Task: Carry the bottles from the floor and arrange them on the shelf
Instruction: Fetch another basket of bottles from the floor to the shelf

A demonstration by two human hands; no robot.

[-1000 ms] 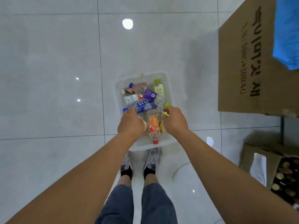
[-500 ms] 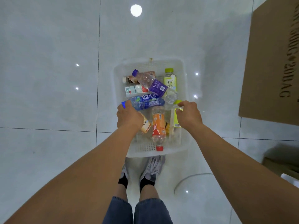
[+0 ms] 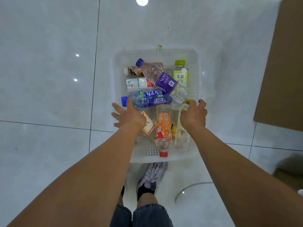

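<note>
White perforated plastic basket (image 3: 147, 158) sits on grey tiled floor (image 3: 49, 95) just past person's shoes, w/ plastic drink bottles (image 3: 163, 126) jumbled inside. Left hand (image 3: 129, 116) fingers spread, right hand (image 3: 194, 116) fingers loosely curled, both empty. Best approach: take top bottles first, e.g. blue-label clear bottle (image 3: 147, 99), gripped mid-body.

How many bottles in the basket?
8: brown, purple-label, green-cap tea, white-label at the far end; blue-label across the middle; tan-label, orange-label, clear nearest. Others may be hidden underneath.
</note>
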